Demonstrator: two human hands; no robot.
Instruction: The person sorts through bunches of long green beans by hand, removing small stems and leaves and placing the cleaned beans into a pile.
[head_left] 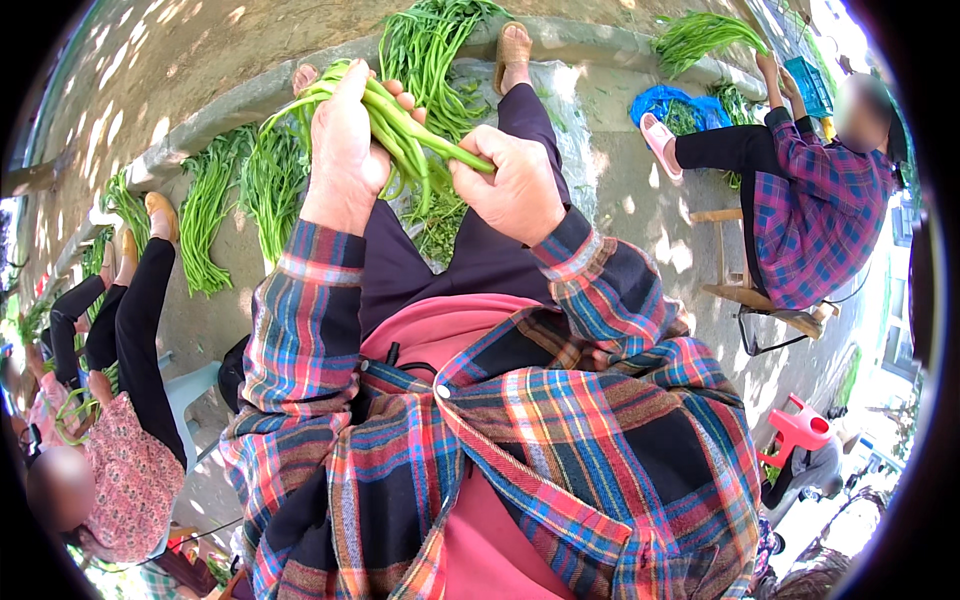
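My left hand (342, 150) is closed round a bunch of long green vegetable stems (400, 135), held up above my lap. Just to its right, my right hand (508, 185) grips the end of the stems, fingers curled and thumb on top. A pile of leafy greens with long stems (435, 50) lies on the ground beyond my hands, near my sandalled feet. Loose leaves and short trimmings (440, 235) lie below the bunch, between my legs, on a pale plastic sheet (565, 120).
More bundles of greens (205, 220) lie along a concrete kerb (165, 145) at left, beside several seated people (140, 420). At right, another person (810, 210) sits on a wooden chair near a blue bag (660, 100) and a blue crate (808, 80). A red plastic stool (800, 430) stands behind.
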